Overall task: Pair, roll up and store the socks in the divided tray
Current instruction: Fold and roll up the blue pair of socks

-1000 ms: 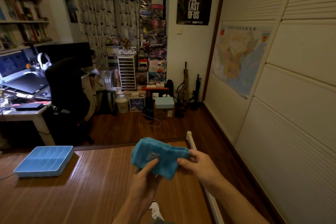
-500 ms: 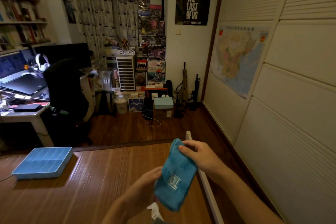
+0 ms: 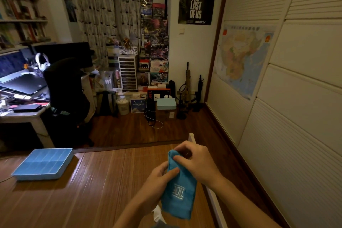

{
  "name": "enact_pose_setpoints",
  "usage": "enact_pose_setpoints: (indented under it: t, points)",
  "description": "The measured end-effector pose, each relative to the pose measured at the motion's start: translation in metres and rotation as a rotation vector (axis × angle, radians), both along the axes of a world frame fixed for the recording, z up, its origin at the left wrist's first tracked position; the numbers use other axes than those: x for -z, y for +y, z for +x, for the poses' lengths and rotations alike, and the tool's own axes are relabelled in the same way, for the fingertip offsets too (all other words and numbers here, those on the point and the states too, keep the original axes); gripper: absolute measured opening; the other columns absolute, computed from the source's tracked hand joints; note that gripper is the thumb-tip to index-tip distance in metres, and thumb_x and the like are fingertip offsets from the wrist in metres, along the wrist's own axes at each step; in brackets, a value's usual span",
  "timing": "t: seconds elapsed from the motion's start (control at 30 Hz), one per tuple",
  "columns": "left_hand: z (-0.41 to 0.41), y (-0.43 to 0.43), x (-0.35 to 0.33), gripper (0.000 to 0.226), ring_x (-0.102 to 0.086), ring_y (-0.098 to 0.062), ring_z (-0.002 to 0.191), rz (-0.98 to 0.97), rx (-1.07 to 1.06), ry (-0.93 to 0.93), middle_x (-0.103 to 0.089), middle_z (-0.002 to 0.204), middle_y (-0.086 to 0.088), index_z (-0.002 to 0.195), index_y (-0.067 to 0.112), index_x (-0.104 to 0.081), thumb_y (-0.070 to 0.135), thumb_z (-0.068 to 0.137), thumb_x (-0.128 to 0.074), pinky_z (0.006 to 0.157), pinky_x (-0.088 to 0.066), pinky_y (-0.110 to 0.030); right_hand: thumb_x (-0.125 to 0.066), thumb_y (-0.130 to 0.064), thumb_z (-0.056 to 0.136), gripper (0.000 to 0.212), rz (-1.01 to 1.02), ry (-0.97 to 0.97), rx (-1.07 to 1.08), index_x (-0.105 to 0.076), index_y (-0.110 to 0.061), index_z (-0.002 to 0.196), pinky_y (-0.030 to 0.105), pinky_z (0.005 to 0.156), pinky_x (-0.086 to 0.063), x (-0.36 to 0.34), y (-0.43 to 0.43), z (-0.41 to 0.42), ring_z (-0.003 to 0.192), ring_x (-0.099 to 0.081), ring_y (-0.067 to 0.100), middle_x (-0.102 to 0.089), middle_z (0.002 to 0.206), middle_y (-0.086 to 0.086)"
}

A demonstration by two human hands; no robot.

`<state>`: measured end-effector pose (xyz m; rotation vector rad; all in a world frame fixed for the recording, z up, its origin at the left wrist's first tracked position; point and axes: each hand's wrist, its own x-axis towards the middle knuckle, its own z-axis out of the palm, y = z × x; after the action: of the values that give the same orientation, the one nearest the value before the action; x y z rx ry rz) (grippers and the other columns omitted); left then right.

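Our left hand (image 3: 157,177) and right hand (image 3: 197,163) pinch the top of a bright blue terry sock (image 3: 180,198) whose upside-down white stitched letters, perhaps "TDE", are unclear.

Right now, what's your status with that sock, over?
Left hand and right hand grip blue sock, hanging down. Divided tray sits far left. Nothing lies between.
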<state>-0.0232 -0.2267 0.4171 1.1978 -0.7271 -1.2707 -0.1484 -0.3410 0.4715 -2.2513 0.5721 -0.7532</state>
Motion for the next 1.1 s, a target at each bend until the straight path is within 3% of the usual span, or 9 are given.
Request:
enact_pose_setpoints:
  t: [0.33,0.47,0.6,0.7,0.83,0.93,1.0,1.1]
  points:
    - [-0.007,-0.001,-0.006,0.034,-0.076,-0.03,0.095,0.01,-0.064,0.088,-0.076,0.108,-0.018,0.125,0.006,-0.063,0.024,0.096,-0.061,0.074,-0.06,-0.032,-0.073,-0.012,0.087,0.018,-0.251,-0.034,-0.102,-0.065,-0.015,0.103,0.033,0.087,-0.054,0.009,0.004,0.0,0.1,-0.061,0.008,-0.063,0.105,-0.006]
    - [-0.006,0.001,-0.006,0.039,-0.073,-0.034,0.106,-0.014,-0.076,0.076,-0.075,0.115,-0.016,0.127,0.009,-0.064,0.033,0.097,-0.062,0.081,-0.06,-0.036,-0.071,-0.022,0.092,0.019,0.04,-0.055,-0.073,-0.066,-0.02,0.11,0.027,0.086,-0.056,0.002,0.001,-0.001,0.099,-0.064,0.005,-0.067,0.104,-0.01]
    - [-0.003,0.003,-0.009,0.033,-0.07,-0.036,0.112,-0.064,-0.087,0.095,-0.072,0.122,-0.016,0.127,0.019,-0.068,0.036,0.1,-0.061,0.085,-0.06,-0.038,-0.069,-0.034,0.094,0.02,0.325,0.006,-0.083,-0.07,-0.026,0.112,0.034,0.09,-0.059,-0.007,-0.003,-0.001,0.101,-0.067,0.006,-0.072,0.106,-0.007]
    - [-0.001,0.003,-0.01,0.03,-0.07,-0.038,0.113,-0.084,-0.069,0.039,-0.071,0.123,-0.017,0.126,0.021,-0.068,0.037,0.101,-0.06,0.087,-0.06,-0.039,-0.07,-0.038,0.092,0.02,0.413,0.103,-0.073,-0.074,-0.027,0.108,0.034,0.089,-0.059,-0.013,-0.008,-0.002,0.099,-0.068,0.007,-0.073,0.104,-0.008]
    - [0.002,0.004,-0.009,0.029,-0.069,-0.037,0.113,-0.061,-0.04,0.029,-0.071,0.123,-0.018,0.124,0.017,-0.07,0.032,0.1,-0.064,0.088,-0.059,-0.038,-0.071,-0.03,0.092,0.016,0.216,0.053,-0.044,-0.075,-0.022,0.106,0.033,0.087,-0.059,-0.014,-0.009,-0.003,0.095,-0.068,0.005,-0.074,0.099,-0.008]
    - [0.004,0.004,-0.009,0.034,-0.071,-0.036,0.109,0.015,-0.035,0.026,-0.073,0.119,-0.019,0.122,0.009,-0.071,0.031,0.096,-0.065,0.088,-0.059,-0.038,-0.074,-0.025,0.091,0.016,0.04,-0.011,-0.068,-0.075,-0.02,0.106,0.024,0.084,-0.055,-0.006,-0.004,-0.003,0.095,-0.066,0.004,-0.07,0.099,-0.012]
    - [0.002,0.004,-0.01,0.038,-0.073,-0.035,0.099,0.047,-0.068,0.03,-0.075,0.112,-0.021,0.117,0.007,-0.072,0.032,0.089,-0.068,0.081,-0.06,-0.037,-0.076,-0.022,0.088,0.016,-0.018,-0.028,-0.088,-0.074,-0.019,0.104,0.022,0.081,-0.053,-0.001,-0.001,-0.004,0.095,-0.064,0.006,-0.068,0.099,-0.012]
    - [-0.002,0.005,-0.01,0.04,-0.074,-0.029,0.082,0.059,-0.11,0.049,-0.076,0.099,-0.021,0.109,0.005,-0.075,0.033,0.082,-0.07,0.066,-0.059,-0.032,-0.076,-0.015,0.087,0.012,-0.071,-0.059,-0.111,-0.072,-0.015,0.098,0.029,0.083,-0.056,0.006,0.003,-0.004,0.094,-0.063,0.009,-0.065,0.099,-0.009]
